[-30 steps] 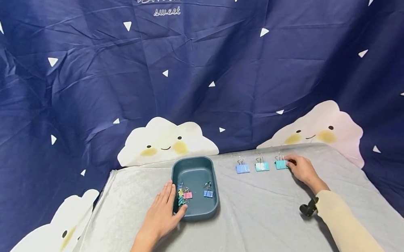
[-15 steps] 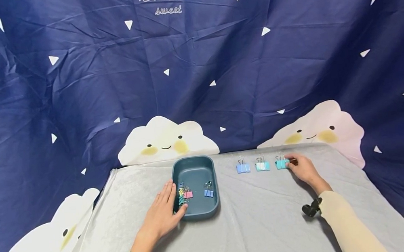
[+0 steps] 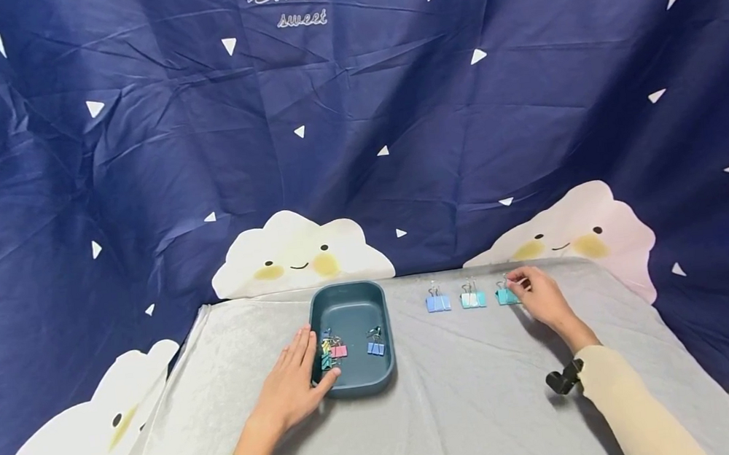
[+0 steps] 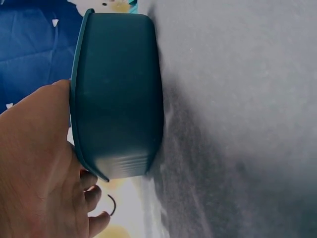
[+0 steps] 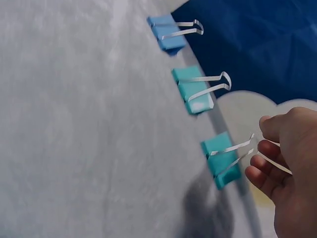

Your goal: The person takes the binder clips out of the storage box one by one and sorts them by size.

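Note:
Three binder clips are lined up along the far edge of the grey cloth: a blue binder clip (image 5: pixel 167 33), a turquoise binder clip (image 5: pixel 192 89) and, at the right end, a teal binder clip (image 5: pixel 222 158). My right hand (image 3: pixel 543 300) is beside the teal clip's wire handle, thumb and fingertips loosely bent near the handle's end. Whether they touch it I cannot tell. My left hand (image 3: pixel 290 387) rests along the left side of a dark teal tray (image 3: pixel 357 390), fingers straight on its rim. Inside lie a small pink binder clip (image 3: pixel 339 351), a small blue binder clip (image 3: pixel 376 349) and several others, bunched together.
The grey cloth (image 3: pixel 460 401) covers the work surface. Behind it hangs a navy curtain (image 3: pixel 359 169) printed with clouds and triangles. A black wrist device (image 3: pixel 563 378) is strapped at the right sleeve.
My right hand has shifted from the right end of the teal clip's body up and slightly left to its wire handle. The left hand and tray have stayed in place.

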Motion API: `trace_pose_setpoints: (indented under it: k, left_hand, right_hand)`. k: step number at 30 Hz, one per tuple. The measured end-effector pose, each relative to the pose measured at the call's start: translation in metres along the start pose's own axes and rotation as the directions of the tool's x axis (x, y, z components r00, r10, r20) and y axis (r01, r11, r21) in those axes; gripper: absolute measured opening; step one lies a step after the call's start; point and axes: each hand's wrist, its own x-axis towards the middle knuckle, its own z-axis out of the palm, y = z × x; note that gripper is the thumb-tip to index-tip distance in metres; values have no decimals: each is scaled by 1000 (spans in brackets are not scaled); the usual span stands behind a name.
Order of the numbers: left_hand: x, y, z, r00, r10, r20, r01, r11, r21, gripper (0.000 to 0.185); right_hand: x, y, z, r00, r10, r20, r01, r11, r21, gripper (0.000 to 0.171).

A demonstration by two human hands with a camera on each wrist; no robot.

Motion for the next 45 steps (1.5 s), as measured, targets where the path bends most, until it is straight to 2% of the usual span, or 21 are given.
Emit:
trace_pose_setpoints:
  k: [9, 19, 24, 29, 35, 45]
  left_hand:
    - [-2, 0, -2, 1000, 1, 19, 0, 1000, -21, 98]
    - [-2, 0, -2, 1000, 3, 16, -2, 1000, -30, 98]
    - [-1, 0, -2, 1000, -6, 27, 7, 1000, -27, 98]
    - [-1, 1, -2, 999, -12, 36, 13, 1000, -24, 98]
    - [-2, 1, -3, 1000, -7, 26, 8, 1000, -21, 98]
    - [-2, 0, -2, 1000, -11, 27, 11, 1000, -14, 98]
  right_hand:
    - [9, -32, 7, 993, -115, -17, 116, 992, 40, 12]
    - [23, -77, 17, 983, -169, 75, 164, 984, 63, 14]
    - [27, -107, 21, 968, -210, 135, 203, 977, 62, 12]
    - [28, -136, 28, 941, -284, 185, 272, 958, 86, 8]
    - [28, -169, 37, 896, -376, 235, 357, 926, 119, 5]
    - [25, -218, 63, 834, -458, 309, 451, 887, 96, 6]
